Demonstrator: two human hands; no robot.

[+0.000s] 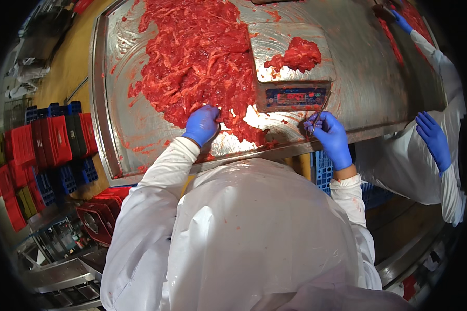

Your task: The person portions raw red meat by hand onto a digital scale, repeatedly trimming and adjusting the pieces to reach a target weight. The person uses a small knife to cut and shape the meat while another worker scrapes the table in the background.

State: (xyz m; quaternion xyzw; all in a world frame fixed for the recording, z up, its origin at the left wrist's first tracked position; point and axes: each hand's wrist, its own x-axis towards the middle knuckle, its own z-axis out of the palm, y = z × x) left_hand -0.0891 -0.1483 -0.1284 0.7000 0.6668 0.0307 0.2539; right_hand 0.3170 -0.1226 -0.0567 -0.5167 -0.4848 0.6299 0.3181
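A large heap of raw red meat pieces (198, 58) spreads over a stainless steel table (124, 116). At the heap's near edge, my blue-gloved left hand (202, 125) curls into the meat, its fingertips partly hidden. A thin metal tool (323, 107), possibly scissors, is held in my blue-gloved right hand (332, 136), just in front of the scale; its tip points away from me. One smaller clump of meat (297, 55) lies on the steel platform of a digital scale (295, 97) that has a lit display.
On the right a co-worker's blue-gloved hand (434, 140) hangs beside the table, and another gloved hand (402, 21) reaches toward more meat (414, 19). Red crates (48, 142) are stacked at left. A raised rim (101, 93) edges the table. A blue crate (323, 171) sits below.
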